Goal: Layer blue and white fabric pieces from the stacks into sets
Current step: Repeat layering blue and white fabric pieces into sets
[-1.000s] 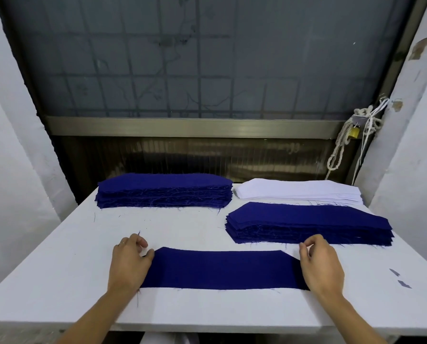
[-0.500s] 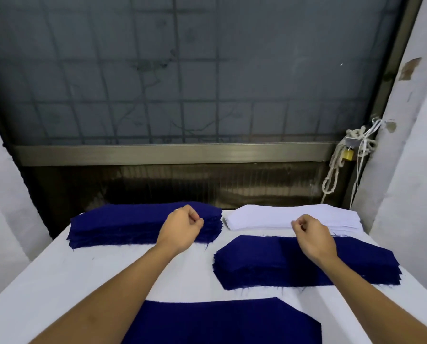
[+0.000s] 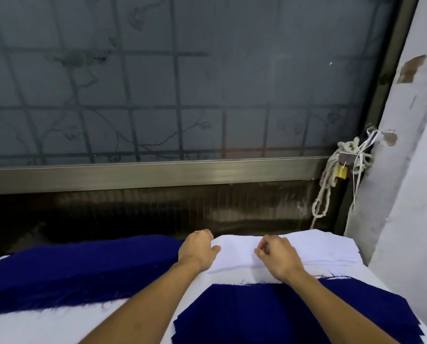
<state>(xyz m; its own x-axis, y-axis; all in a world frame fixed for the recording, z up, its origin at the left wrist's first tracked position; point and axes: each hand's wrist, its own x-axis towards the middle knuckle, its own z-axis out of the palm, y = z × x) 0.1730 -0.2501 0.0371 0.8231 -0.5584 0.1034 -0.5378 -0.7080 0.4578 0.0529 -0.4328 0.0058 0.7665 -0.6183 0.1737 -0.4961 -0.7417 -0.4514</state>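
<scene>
White stack (image 3: 319, 249) lies under my fingers: my left hand (image 3: 198, 250) curls over its left end, thumb on top; my right hand (image 3: 278, 255) pinches its top layer. Under my right forearm sits a near blue stack (image 3: 269, 316); left of my left hand, a thicker blue stack (image 3: 71, 271).

left blue stack (image 3: 71, 269): cut off at left edge | near blue stack (image 3: 269, 316): cut by bottom edge | left hand (image 3: 197, 252): fingertips hidden past white stack (image 3: 319, 247) far edge | right hand (image 3: 277, 256): grip unclear
</scene>
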